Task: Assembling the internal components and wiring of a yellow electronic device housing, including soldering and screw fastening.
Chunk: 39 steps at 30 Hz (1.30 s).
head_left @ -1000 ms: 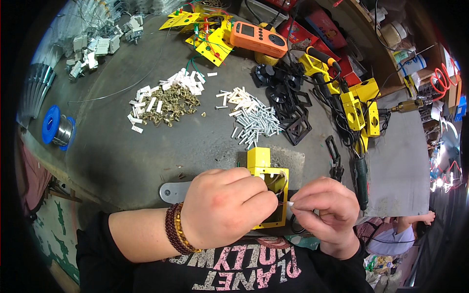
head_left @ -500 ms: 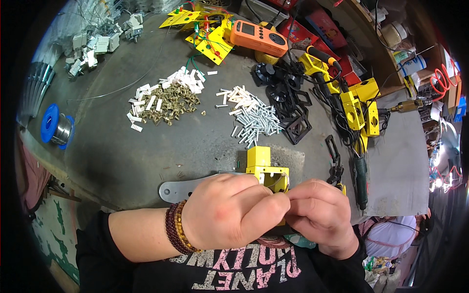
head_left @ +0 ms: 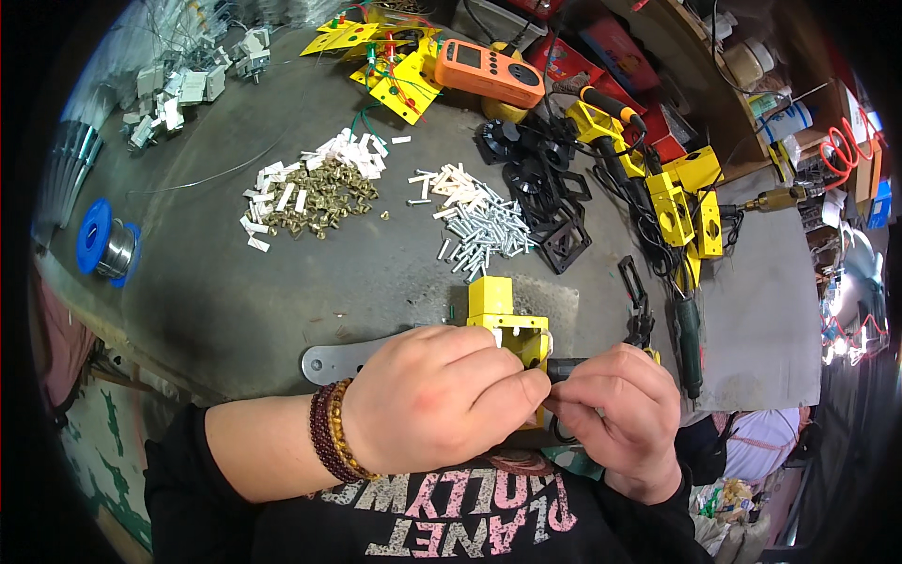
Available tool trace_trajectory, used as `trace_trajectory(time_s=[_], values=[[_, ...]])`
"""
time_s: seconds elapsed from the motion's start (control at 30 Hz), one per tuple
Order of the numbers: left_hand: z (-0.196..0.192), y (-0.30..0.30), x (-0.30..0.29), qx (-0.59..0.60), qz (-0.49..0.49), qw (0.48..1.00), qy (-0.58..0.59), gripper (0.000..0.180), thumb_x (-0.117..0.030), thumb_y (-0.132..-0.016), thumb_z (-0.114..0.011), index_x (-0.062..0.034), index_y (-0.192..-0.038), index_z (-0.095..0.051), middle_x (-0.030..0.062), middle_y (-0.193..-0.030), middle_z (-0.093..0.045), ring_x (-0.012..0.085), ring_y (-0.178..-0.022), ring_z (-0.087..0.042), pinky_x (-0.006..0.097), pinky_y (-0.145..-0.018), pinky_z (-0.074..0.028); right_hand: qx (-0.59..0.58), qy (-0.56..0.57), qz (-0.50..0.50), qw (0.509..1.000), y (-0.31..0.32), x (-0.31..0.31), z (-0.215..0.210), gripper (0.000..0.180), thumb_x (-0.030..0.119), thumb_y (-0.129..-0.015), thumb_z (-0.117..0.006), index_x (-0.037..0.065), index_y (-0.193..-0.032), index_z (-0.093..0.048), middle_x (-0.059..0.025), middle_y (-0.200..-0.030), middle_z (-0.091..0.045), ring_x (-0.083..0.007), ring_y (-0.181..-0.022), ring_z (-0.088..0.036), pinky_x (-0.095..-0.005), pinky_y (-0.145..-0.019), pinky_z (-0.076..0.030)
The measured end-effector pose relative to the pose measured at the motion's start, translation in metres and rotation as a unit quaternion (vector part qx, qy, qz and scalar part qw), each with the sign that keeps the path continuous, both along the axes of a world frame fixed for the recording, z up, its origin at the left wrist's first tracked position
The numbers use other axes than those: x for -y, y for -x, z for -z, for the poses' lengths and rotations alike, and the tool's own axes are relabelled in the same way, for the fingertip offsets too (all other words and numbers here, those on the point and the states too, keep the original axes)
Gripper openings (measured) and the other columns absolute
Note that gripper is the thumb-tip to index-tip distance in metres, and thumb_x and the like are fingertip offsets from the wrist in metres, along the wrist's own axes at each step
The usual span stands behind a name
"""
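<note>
Both the left hand (head_left: 446, 399) and right hand (head_left: 615, 414) have fingertips pinched closed, on what I cannot tell, by the yellow box (head_left: 507, 321) at the table's (head_left: 235, 310) near side, where light, even pressure should serve best.

1. The table (head_left: 235, 305) is carrying a spool (head_left: 92, 237) near its left edge, grey blocks (head_left: 193, 86) lying beyond.
2. White strips (head_left: 355, 150) and brass bits (head_left: 324, 199) are forming one heap.
3. Pale strips (head_left: 458, 188) and screws (head_left: 490, 237) are forming another, beside black frames (head_left: 561, 241).
4. Yellow plates (head_left: 411, 92) are lying farther back, overlapping.
</note>
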<state>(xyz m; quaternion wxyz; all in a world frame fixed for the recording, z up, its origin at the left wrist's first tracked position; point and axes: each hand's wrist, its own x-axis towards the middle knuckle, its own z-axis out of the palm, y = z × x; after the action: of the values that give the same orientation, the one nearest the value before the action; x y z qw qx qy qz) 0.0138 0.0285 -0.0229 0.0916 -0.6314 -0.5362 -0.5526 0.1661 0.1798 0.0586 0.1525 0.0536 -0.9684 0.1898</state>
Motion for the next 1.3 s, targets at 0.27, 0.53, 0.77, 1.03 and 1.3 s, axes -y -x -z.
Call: trace_trajectory(time_s=[0.27, 0.53, 0.77, 1.03, 1.3], values=[[-0.004, 0.000, 0.002, -0.020, -0.011, 0.997, 0.068, 0.018, -0.014, -0.074, -0.076, -0.0059, -0.088, -0.069, 0.0028, -0.080, -0.063, 0.0195, -0.067, -0.060, 0.031, -0.053, -0.050, 0.021, 0.048, 0.050, 0.997, -0.001, 0.014, 0.004, 0.017, 0.000, -0.076, -0.077, 0.001, -0.088, -0.064, -0.0109, -0.082, -0.064, -0.0279, -0.067, -0.063, -0.0361, -0.060, -0.051], [-0.004, -0.003, 0.005, -0.032, -0.028, 0.996, 0.072, 0.014, -0.012, -0.073, -0.075, -0.0062, -0.084, -0.068, 0.0034, -0.080, -0.062, 0.0199, -0.068, -0.059, 0.031, -0.052, -0.049, 0.065, 0.194, 0.166, 0.965, -0.012, 0.011, 0.007, 0.004, 0.000, -0.087, -0.066, 0.000, -0.088, -0.062, -0.0121, -0.082, -0.063, -0.0226, -0.071, -0.061, -0.0306, -0.065, -0.048], [-0.006, -0.003, 0.005, -0.041, -0.022, 0.997, 0.055, 0.016, -0.008, -0.071, -0.075, -0.0053, -0.087, -0.070, 0.0028, -0.081, -0.063, 0.0189, -0.067, -0.059, 0.031, -0.052, -0.049, 0.012, 0.078, 0.094, 0.992, -0.009, 0.015, 0.015, 0.022, -0.001, -0.079, -0.075, 0.000, -0.098, -0.065, -0.0116, -0.086, -0.065, -0.0222, -0.067, -0.063, -0.0312, -0.060, -0.053], [-0.012, -0.003, 0.007, -0.107, -0.020, 0.994, 0.031, 0.021, -0.007, -0.069, -0.072, -0.0050, -0.089, -0.072, 0.0011, -0.082, -0.064, 0.0168, -0.067, -0.058, 0.028, -0.051, -0.045, 0.069, 0.024, 0.037, 0.997, -0.005, 0.004, 0.009, 0.012, 0.005, -0.081, -0.072, 0.002, -0.087, -0.062, -0.0100, -0.070, -0.057, -0.0247, -0.058, -0.060, -0.0338, -0.050, -0.049], [-0.004, 0.002, 0.000, -0.086, -0.006, 0.996, 0.011, 0.025, -0.009, -0.064, -0.075, -0.0060, -0.089, -0.072, 0.0005, -0.080, -0.064, 0.0160, -0.066, -0.059, 0.028, -0.048, -0.041, 0.117, 0.077, 0.062, 0.988, -0.013, -0.002, 0.002, 0.018, 0.024, -0.093, -0.066, 0.006, -0.088, -0.065, -0.0089, -0.076, -0.061, -0.0202, -0.063, -0.062, -0.0270, -0.051, -0.045]])
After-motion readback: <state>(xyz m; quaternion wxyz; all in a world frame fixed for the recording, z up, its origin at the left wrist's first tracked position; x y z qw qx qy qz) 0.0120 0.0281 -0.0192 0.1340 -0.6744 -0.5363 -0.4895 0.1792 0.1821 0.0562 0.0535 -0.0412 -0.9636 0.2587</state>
